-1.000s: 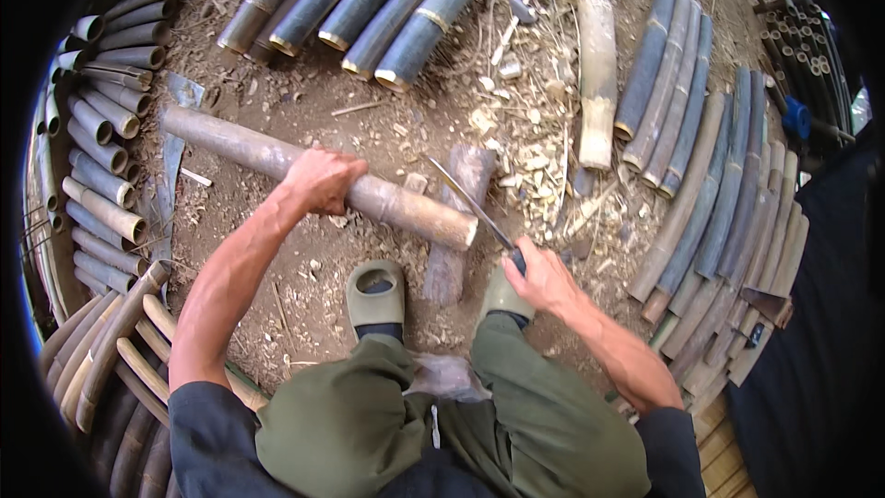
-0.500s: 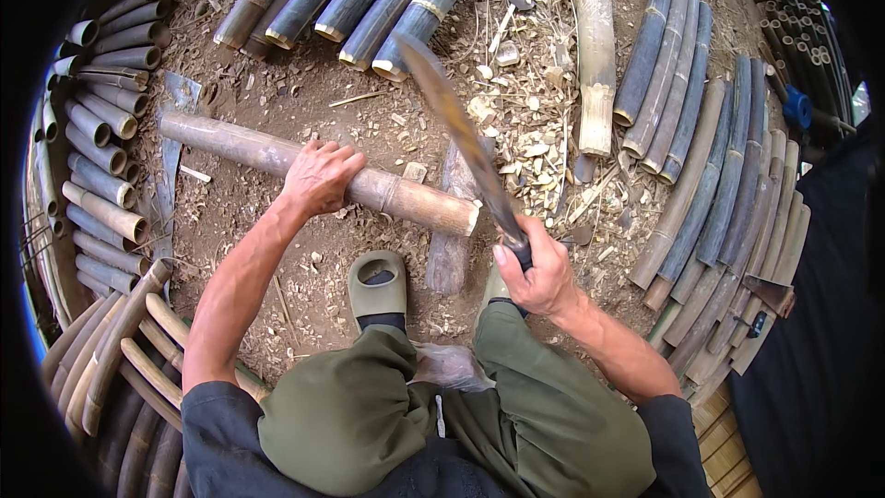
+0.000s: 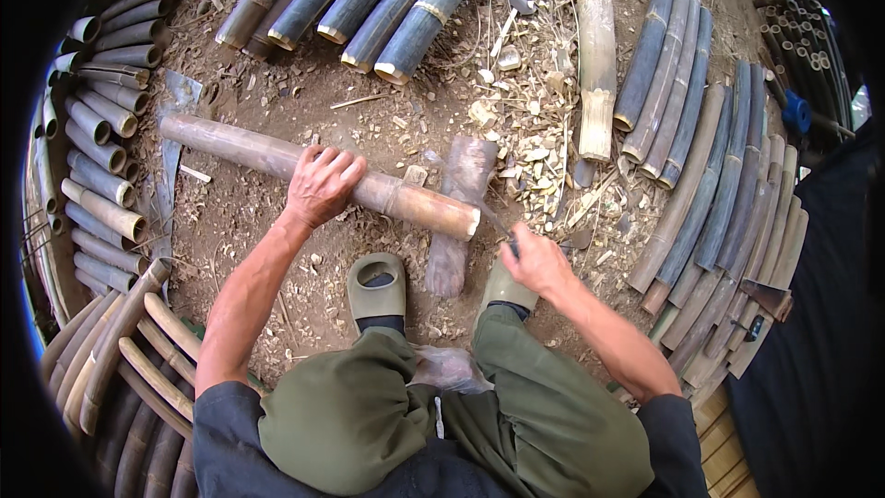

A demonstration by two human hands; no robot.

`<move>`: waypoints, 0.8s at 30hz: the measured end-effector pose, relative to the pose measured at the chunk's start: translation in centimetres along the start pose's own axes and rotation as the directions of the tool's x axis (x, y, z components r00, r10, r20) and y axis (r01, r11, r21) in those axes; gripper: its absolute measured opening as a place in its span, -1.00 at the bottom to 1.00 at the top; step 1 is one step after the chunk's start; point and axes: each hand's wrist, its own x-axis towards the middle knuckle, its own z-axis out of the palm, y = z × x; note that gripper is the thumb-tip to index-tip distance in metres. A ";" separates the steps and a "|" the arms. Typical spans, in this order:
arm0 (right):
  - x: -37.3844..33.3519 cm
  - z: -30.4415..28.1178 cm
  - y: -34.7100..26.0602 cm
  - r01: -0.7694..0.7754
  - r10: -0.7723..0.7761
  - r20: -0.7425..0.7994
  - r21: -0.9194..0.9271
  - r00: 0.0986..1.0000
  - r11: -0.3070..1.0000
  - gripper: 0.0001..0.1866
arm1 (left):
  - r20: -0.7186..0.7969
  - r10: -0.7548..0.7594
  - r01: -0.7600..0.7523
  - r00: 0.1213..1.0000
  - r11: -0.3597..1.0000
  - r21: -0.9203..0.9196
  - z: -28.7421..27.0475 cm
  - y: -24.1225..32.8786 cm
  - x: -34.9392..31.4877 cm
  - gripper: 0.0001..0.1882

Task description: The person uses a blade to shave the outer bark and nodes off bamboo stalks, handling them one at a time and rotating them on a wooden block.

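Observation:
My left hand [image 3: 323, 186] is wrapped over a brown bamboo pole [image 3: 410, 201], which slants across the ground from the far left. The pole's right end rests on a short wooden log [image 3: 449, 266] lying on the dirt in front of my feet. In my right hand [image 3: 539, 263], just right of that cut end, is the dark handle of a long knife [image 3: 498, 221]. Its blade is low beside the pole's end, pointing away and to the left, smeared by motion, so whether it touches the bamboo cannot be made out.
Several dark bamboo poles [image 3: 442, 9] lie at the back. A pale-ended bamboo piece [image 3: 597, 74] lies among wood chips [image 3: 535, 148]. More bamboo lengths [image 3: 728, 166] fan out at right, and stacked bamboo tubes [image 3: 106, 161] line the left. My sandals [image 3: 377, 288] stand near the log.
The knife has swung down from its raised position to beside the pole's right end. My right hand has dipped slightly with it. My left hand keeps its grip, shifted marginally.

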 end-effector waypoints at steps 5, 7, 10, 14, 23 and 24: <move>-0.5 -1.7 -5.9 0.215 -0.189 -0.195 0.121 0.962 0.969 -0.68 | 0.040 -0.044 0.042 0.998 0.998 0.043 -0.5 0.5 -0.4 -0.75; -0.6 -0.9 -6.2 0.476 -0.408 -0.416 0.071 0.813 0.877 -0.67 | 0.008 -0.032 0.032 0.999 0.999 0.020 -0.4 0.6 -1.0 -0.70; -0.1 0.8 -0.5 0.109 -0.116 -0.096 -0.075 0.989 0.991 -0.71 | 0.015 -0.039 0.039 0.999 0.999 0.027 -0.1 0.3 -0.1 -0.67; 0.2 -0.1 -0.7 -0.098 0.101 0.096 -0.040 0.990 0.994 -0.67 | 0.189 -0.076 0.059 0.979 0.994 0.096 -1.2 0.8 -0.5 -0.44; -1.9 -2.1 -6.2 0.229 -0.201 -0.229 0.101 0.952 0.968 -0.64 | 0.692 0.004 0.135 0.722 0.980 -0.145 -2.6 -0.8 4.0 -0.34; -1.6 -2.5 -7.3 0.350 -0.317 -0.330 0.044 0.889 0.936 -0.68 | 0.668 0.001 0.117 0.745 0.984 -0.132 -2.5 -1.0 4.1 -0.37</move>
